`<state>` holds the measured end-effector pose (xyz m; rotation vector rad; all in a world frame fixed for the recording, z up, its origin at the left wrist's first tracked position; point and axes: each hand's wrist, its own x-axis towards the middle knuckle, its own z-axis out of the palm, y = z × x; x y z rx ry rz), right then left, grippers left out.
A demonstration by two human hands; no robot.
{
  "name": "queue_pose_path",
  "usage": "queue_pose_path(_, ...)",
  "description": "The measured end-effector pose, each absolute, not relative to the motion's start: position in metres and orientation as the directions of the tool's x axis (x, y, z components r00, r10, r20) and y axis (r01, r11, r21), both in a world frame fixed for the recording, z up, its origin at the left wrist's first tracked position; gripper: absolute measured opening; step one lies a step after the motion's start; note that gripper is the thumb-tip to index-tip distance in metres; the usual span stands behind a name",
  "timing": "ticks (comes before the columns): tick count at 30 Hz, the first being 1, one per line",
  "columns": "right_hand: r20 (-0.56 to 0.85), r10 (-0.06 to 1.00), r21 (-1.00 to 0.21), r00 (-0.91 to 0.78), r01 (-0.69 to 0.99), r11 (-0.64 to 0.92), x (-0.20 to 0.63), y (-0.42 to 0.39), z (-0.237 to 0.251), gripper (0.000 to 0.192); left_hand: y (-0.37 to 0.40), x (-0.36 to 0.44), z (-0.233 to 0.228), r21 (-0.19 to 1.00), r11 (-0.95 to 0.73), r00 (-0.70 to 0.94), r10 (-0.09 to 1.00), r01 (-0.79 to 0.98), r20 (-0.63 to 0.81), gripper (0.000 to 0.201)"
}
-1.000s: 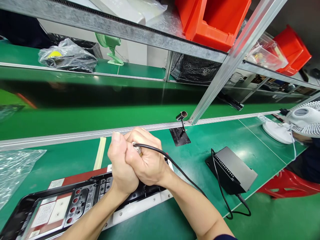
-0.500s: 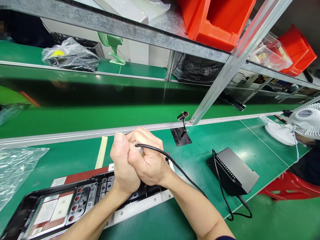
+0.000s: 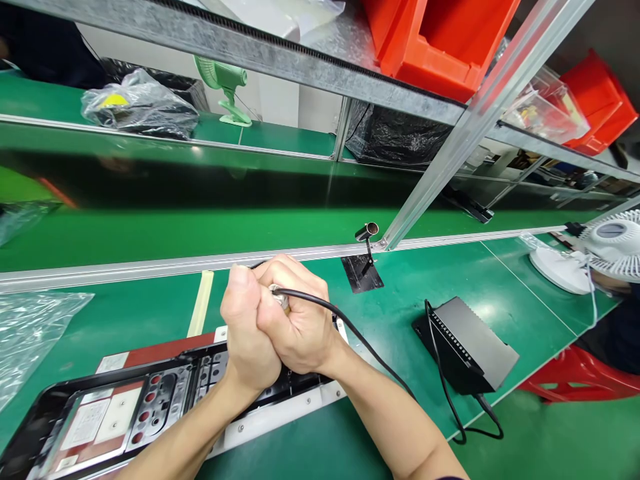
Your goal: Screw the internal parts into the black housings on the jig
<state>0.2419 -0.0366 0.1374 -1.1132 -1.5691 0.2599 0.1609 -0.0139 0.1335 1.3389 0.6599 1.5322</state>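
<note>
My left hand (image 3: pixel 250 330) and my right hand (image 3: pixel 300 320) are clasped together, fingers wrapped around an upright corded hand tool (image 3: pixel 281 298). Only its tape-wrapped top end shows, with a black cable (image 3: pixel 345 323) running from it over my right forearm. The tool's lower part is hidden by my fists. Directly beneath lies a long black plastic frame (image 3: pixel 173 400) with ribs and holes, set in a fixture with white edge strips (image 3: pixel 273 420) and a reddish-brown base (image 3: pixel 150 353). My hands and forearms cover part of the frame.
A black tube holder on a plate (image 3: pixel 363 272) stands beyond my hands. To the right is a black box (image 3: pixel 465 347) with cables. Clear plastic sheeting (image 3: pixel 40 333) lies left. A metal post (image 3: pixel 440 160), red bins (image 3: pixel 435 53) and a white fan (image 3: pixel 610 243) surround the bench.
My hands keep the same clasped grip in nearly the same place. The view has shifted very slightly, and the frame appears a little further left.
</note>
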Motion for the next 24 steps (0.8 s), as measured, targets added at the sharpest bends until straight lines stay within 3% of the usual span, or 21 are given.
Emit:
queue_pose_path(10, 0.688, 0.720, -0.671, 0.093, 0.460, 0.581, 0.2428, -0.0342, 0.1332, 0.029, -0.0116, 0.1614, 0.1323, 0.844, -0.461, 0.045, 0.870, -0.273, 0.490, 0.063)
queue_pose_path(24, 0.676, 0.731, -0.675, 0.094, 0.477, 0.563, 0.2431, -0.0353, 0.1329, 0.028, -0.0126, 0.1618, 0.1330, 0.871, -0.366, 0.120, 0.899, -0.327, 0.422, 0.066)
